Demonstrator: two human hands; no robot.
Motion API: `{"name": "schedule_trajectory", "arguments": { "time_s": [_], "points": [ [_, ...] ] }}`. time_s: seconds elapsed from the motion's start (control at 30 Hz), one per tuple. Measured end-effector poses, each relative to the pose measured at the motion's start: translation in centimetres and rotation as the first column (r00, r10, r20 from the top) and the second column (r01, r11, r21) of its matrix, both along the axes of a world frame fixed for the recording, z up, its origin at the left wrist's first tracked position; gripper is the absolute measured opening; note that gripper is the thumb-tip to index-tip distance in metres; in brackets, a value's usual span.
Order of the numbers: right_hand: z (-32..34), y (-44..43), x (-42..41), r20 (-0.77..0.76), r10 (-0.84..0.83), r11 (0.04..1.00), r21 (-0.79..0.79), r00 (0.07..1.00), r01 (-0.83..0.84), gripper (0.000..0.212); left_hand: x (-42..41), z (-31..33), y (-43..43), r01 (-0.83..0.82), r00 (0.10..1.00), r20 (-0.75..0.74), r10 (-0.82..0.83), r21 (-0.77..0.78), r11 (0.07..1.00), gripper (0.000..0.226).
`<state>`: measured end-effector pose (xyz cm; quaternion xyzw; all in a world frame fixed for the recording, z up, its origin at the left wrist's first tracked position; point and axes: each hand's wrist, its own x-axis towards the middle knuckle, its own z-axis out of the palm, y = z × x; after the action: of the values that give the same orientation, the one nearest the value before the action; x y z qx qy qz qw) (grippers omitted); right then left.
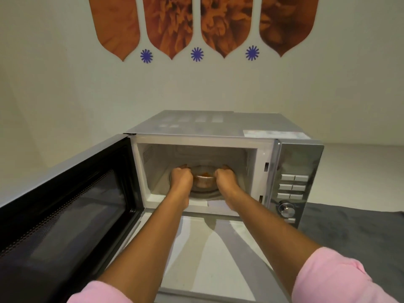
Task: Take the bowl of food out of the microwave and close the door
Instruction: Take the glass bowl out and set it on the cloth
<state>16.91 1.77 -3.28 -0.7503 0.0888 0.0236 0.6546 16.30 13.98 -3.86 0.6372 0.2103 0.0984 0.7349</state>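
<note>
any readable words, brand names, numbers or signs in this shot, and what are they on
None can be read.
Stickers on the microwave top: pale patches, too blurred to read.
White label at the top's right front corner: blurred, no legible text.
Control panel buttons and dial: no markings legible.
Wall decor: orange petal shapes and blue star signs, no lettering.
</note>
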Motion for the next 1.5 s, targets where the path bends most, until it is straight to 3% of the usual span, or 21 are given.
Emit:
{"name": "schedule_trajectory", "arguments": {
  "time_s": [0.23,0.4,0.5,0.6,0.7,0.83,0.9,1.0,1.33,1.5],
  "points": [
    [-0.3,-2.3,-6.1,0.068,0.092,0.994,-0.067,0.993,-0.088,0.03,-6.5,-0.2,-2.1,0.056,0.998,0.03,-0.057,0.037,0.998,0.032],
    [-1.3,-4.8,-10.5,0.075,0.124,0.992,0.002,0.989,-0.125,0.054,-10.4,-1.7,-3.6,0.051,0.998,0.038,-0.052,0.007,0.999,0.063],
    [-3.1,-7.0,-12.2,0.098,0.109,0.994,0.023,0.989,-0.111,0.03,-13.0,-2.0,-4.9,0.103,0.993,0.061,-0.103,0.0,0.995,0.066],
    [-2.7,-9.1,-15.7,0.107,0.099,0.994,0.034,0.989,-0.103,0.045,-15.4,-2.5,-7.1,0.133,0.989,0.073,-0.132,-0.021,0.991,0.065],
    [-3.3,-11.6,-18.4,0.152,0.074,0.997,0.012,0.986,-0.077,0.041,-17.2,-3.2,-9.8,0.162,0.984,0.08,-0.159,-0.029,0.986,0.051],
    [-4.8,-14.8,-20.1,0.17,-0.004,0.999,-0.051,0.985,0.012,0.051,-18.0,-4.2,-13.4,0.258,0.965,0.063,-0.255,-0.038,0.965,0.049],
    [-5.7,-16.5,-20.2,0.17,-0.052,0.998,-0.029,0.984,0.057,0.046,-17.6,-4.8,-15.2,0.306,0.952,0.041,-0.304,-0.062,0.95,0.057],
    [-6.5,-19.4,-20.4,0.146,-0.15,0.988,-0.014,0.978,0.154,0.06,-16.9,-5.5,-18.0,0.382,0.924,0.028,-0.381,-0.063,0.922,0.062],
    [-7.9,-28.0,-19.5,0.142,-0.405,0.914,0.071,0.903,0.399,0.062,-13.4,-6.9,-27.7,0.623,0.779,-0.043,-0.626,-0.062,0.78,0.059],
    [-8.7,-31.1,-17.7,0.127,-0.501,0.865,0.098,0.856,0.491,0.064,-10.3,-8.4,-32.0,0.655,0.756,0.036,-0.654,-0.031,0.755,0.08]
  ]
}}
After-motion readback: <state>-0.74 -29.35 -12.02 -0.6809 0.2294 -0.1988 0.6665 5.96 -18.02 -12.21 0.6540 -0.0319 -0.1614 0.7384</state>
